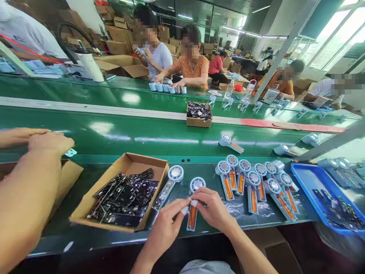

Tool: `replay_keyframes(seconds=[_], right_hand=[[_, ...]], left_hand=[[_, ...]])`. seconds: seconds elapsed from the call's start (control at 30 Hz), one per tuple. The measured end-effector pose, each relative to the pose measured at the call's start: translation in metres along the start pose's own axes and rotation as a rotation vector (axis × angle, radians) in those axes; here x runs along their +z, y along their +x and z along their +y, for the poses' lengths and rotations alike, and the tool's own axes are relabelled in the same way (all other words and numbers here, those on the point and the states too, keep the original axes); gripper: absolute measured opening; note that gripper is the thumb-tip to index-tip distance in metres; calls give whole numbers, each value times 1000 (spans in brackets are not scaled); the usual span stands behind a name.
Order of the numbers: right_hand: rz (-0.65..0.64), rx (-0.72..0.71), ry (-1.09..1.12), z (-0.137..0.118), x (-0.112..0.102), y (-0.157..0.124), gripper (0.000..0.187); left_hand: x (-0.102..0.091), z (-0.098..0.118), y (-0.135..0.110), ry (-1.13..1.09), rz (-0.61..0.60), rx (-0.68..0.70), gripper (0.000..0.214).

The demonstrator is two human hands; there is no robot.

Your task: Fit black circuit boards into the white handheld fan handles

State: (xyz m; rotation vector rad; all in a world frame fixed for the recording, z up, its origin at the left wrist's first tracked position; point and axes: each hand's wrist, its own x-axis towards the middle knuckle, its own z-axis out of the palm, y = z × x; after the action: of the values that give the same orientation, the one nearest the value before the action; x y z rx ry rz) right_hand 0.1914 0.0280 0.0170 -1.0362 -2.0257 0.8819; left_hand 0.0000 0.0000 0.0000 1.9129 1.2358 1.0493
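Note:
My left hand and my right hand meet over a small hand-fan half shell lying on the green bench; it has a white round head and an orange battery in its handle. Both hands pinch the shell near its neck, and the fingertips wear white finger cots. Beside it on the left lies a second fan shell with a dark circuit board in its handle. A cardboard box of black circuit boards stands left of my hands.
Several finished fan shells lie in a fanned row on the right, next to a blue tray of parts. A co-worker's arm reaches in at left. Other people sit across the green conveyor, which carries a small box.

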Motion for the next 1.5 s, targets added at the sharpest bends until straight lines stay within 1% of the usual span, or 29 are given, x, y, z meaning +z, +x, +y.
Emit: replay_keyframes(seconds=[0.07, 0.17, 0.27, 0.33, 0.37, 0.43, 0.5, 0.53, 0.63, 0.73, 0.8, 0.87, 0.93, 1.0, 1.07, 1.13, 1.23, 1.33, 1.4, 1.43, 1.5], right_hand=[[12, 21, -71, -1, -1, 5, 21], [-8, 110, -80, -7, -3, 9, 21], [-57, 274, 58, -14, -6, 8, 18], [-38, 389, 180, -15, -6, 4, 17], [-11, 428, 240, -14, -6, 1, 18], [36, 467, 381, -10, -5, -2, 20], [52, 489, 546, -5, -3, -4, 18], [51, 499, 621, -3, -2, -4, 17], [42, 493, 798, 1, 1, -5, 16], [7, 436, 912, 3, 5, -10, 21], [-38, 401, 936, 5, 7, -14, 26], [-52, 376, 954, 9, 7, -17, 29], [16, 364, 989, 12, 6, -18, 28], [129, 387, 1019, 14, 3, -16, 25], [213, 438, 1035, 14, 0, -14, 25], [231, 471, 1051, 11, -3, -13, 26], [179, 454, 1012, 5, -5, -13, 27], [143, 424, 865, 2, -6, -13, 29], [172, 431, 698, 3, -7, -12, 33], [189, 434, 579, 3, -9, -11, 33], [170, 409, 271, 1, -13, -10, 21]], left_hand=[[0, -1, 3, -5, 21, -8, 32], [2, 3, 4, -14, 44, -46, 30], [3, 14, 0, -43, 23, -97, 39], [3, 21, -4, -97, -33, -153, 46], [2, 22, -5, -123, -45, -204, 49], [3, 22, -4, -147, -18, -341, 53], [7, 17, 1, -138, 32, -463, 56], [10, 14, 5, -144, 37, -509, 55], [21, 9, 14, -236, -39, -586, 53], [32, 11, 18, -349, -106, -618, 61], [37, 16, 18, -543, -136, -678, 64], [41, 22, 15, -798, -115, -760, 64], [45, 25, 13, -943, -30, -822, 61], [47, 25, 10, -927, 51, -833, 59], [48, 23, 9, -883, 88, -803, 56], [47, 20, 8, -833, 105, -716, 50], [45, 15, 8, -754, 115, -587, 47], [44, 11, 8, -691, 148, -565, 47], [42, 10, 7, -638, 190, -570, 47], [42, 10, 6, -611, 210, -573, 48], [39, 10, 5, -571, 237, -581, 49]])
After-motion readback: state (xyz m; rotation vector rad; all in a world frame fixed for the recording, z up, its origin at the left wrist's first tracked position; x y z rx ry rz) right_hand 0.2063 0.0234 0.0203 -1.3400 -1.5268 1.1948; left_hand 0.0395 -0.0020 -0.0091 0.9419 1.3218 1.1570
